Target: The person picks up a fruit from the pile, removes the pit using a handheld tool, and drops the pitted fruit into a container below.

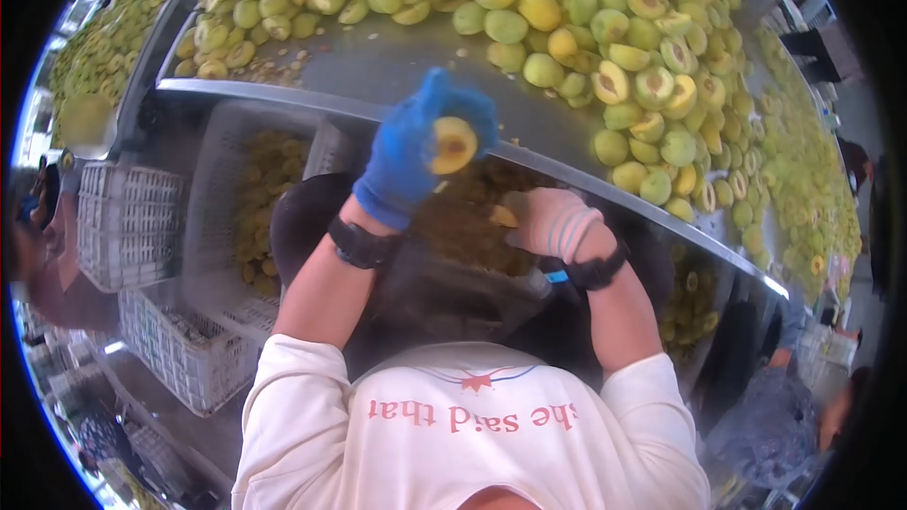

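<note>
My left hand (430, 146), in a blue glove, is closed around a stone fruit half (454, 145) above the table's near edge. The cut face is yellow with a brown centre and points toward me. Lower and to the right, my right hand (556, 222), in a pale pink glove with striped cuff, is closed with its fingertips at a yellow-orange fruit piece (504, 216). Its fingers are partly hidden. Below both hands, a container of dark brown bits (463, 217) sits between my knees. Whole and halved green-yellow stone fruits (652, 85) are heaped on the metal table (378, 61).
The table's metal edge (652, 205) runs slantwise before me. At left stand a crate holding fruit (219, 179) and white slatted crates (128, 222), (194, 349). Another person (770, 425) is at the lower right. More fruit (694, 293) lies under the table at right.
</note>
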